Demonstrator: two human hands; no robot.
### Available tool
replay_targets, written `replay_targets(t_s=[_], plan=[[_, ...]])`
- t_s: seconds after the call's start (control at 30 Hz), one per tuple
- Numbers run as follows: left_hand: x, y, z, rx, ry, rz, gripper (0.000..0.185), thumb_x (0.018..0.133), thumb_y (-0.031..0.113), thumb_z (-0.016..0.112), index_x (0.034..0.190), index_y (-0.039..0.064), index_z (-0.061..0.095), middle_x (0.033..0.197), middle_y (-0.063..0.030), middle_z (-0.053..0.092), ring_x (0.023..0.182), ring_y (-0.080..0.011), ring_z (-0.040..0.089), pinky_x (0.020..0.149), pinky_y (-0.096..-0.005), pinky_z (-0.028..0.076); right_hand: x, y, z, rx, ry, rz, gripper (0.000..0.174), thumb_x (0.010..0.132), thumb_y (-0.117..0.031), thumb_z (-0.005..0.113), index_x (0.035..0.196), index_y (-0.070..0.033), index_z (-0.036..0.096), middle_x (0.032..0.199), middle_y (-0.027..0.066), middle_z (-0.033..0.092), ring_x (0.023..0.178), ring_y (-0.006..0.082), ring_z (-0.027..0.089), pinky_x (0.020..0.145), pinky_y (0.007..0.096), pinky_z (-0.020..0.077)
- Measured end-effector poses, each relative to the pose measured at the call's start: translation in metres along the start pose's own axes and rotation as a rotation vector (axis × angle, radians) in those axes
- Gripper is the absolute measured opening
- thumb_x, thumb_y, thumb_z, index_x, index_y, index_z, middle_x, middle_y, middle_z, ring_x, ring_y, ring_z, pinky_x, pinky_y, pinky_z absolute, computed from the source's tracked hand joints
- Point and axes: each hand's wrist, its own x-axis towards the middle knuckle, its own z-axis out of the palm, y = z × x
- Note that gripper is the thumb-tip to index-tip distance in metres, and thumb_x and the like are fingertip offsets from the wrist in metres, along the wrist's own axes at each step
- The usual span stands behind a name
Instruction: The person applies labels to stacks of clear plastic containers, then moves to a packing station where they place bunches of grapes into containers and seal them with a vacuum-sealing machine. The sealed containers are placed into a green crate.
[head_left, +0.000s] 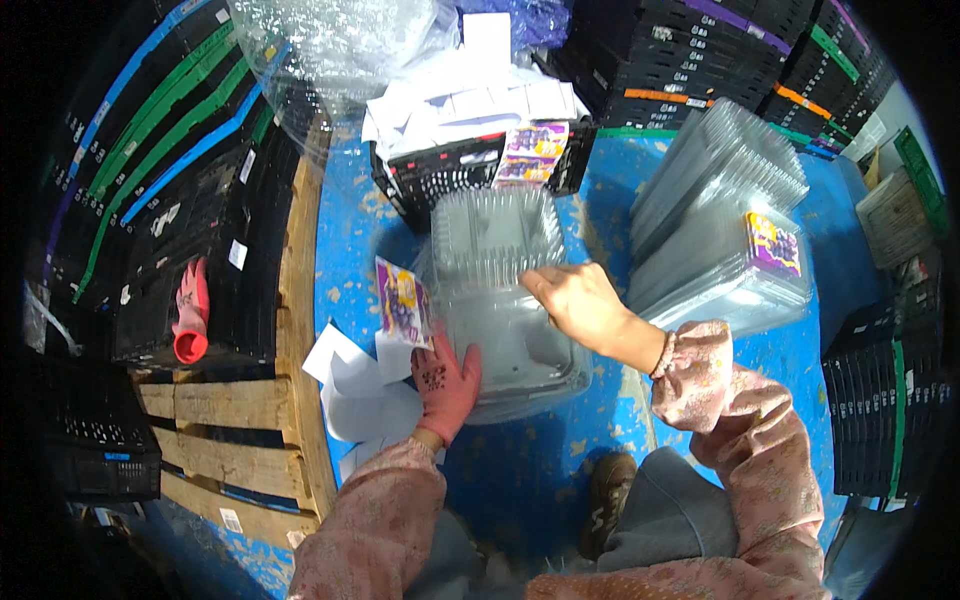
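Note:
My left hand (448, 382), in a pink glove, rests against the left edge of a clear plastic clamshell container (517, 345), thumb spread over it. A printed strip of grape labels (403, 300) stands at the gloved fingertips; whether they pinch it is unclear. White backing paper (367, 401) curls on the floor beside the glove. The container lies open on others, its ribbed half (495, 229) pointing away from me. Bare and curled, my right hand (574, 304) is over the container's right side near the fold. Its fingertips are partly hidden, so I cannot tell if they grip anything.
A black crate (480, 169) of white label sheets (480, 101) stands ahead. Nested clamshells (712, 195) are at right, one bearing a grape label (774, 244). Left are a wooden pallet (232, 405), stacked black crates (202, 300) and a loose pink glove (193, 311). The blue floor (540, 457) is worn.

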Motion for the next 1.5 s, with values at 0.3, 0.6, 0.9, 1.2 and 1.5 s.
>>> replay_targets(t_s=[0.3, 0.6, 0.9, 1.2, 1.5], plan=[[-0.002, -0.003, 0.013, -0.084, 0.038, 0.042, 0.065, 0.086, 0.031, 0.059, 0.137, -0.002, 0.034, 0.132, -0.0273, 0.041, 0.120, -0.0434, 0.038, 0.102, -0.0508, 0.027, -0.003, 0.017, -0.047, -0.104, 0.277, -0.029, 0.016, 0.068, -0.005, 0.056, 0.084, -0.007, 0.054, 0.072, 0.0065, 0.055, 0.067, 0.0239, 0.062, 0.055, 0.0359, 0.0495], [0.000, -0.019, -0.007, -0.372, 0.029, 0.064, 0.061, 0.089, 0.015, 0.057, 0.141, 0.002, 0.030, 0.137, -0.0241, 0.040, 0.125, -0.0384, 0.040, 0.103, -0.0436, 0.033, -0.091, 0.096, -0.233, -0.884, 0.592, 0.083, 0.027, 0.080, 0.002, 0.052, 0.101, -0.005, 0.066, 0.103, 0.0094, 0.066, 0.097, 0.0303, 0.062, 0.088, 0.0401, 0.0472], [0.049, 0.017, -0.084, -0.472, 0.321, 0.132, 0.036, 0.092, -0.003, 0.042, 0.127, 0.000, 0.051, 0.117, -0.0149, 0.060, 0.111, -0.0250, 0.054, 0.093, -0.0325, 0.041, -0.191, 0.119, -0.190, -0.405, -0.006, 0.511, 0.062, 0.075, -0.035, 0.071, 0.127, -0.009, 0.050, 0.130, 0.0123, 0.050, 0.119, 0.0322, 0.047, 0.098, 0.0426, 0.0360], [0.035, 0.113, -0.114, -1.100, -0.016, 0.170, 0.068, 0.087, -0.014, 0.041, 0.148, 0.010, 0.021, 0.141, -0.0076, 0.035, 0.080, -0.0031, 0.045, 0.057, -0.0160, 0.035, -0.086, 0.249, -0.151, -0.515, 0.100, 0.845, 0.051, 0.094, -0.050, 0.045, 0.138, -0.024, 0.044, 0.141, 0.0143, 0.043, 0.130, 0.0369, 0.040, 0.102, 0.0557, 0.0316], [0.017, 0.106, -0.118, -0.849, -0.170, 0.315, 0.076, 0.085, -0.009, 0.045, 0.150, 0.009, 0.010, 0.146, -0.0161, 0.030, 0.125, -0.0214, 0.043, 0.089, -0.0269, 0.042, 0.017, -0.015, -0.084, 0.186, 0.352, -0.148, 0.026, 0.072, 0.000, 0.064, 0.098, -0.003, 0.061, 0.100, 0.0105, 0.061, 0.093, 0.0307, 0.058, 0.081, 0.0391, 0.0462]])
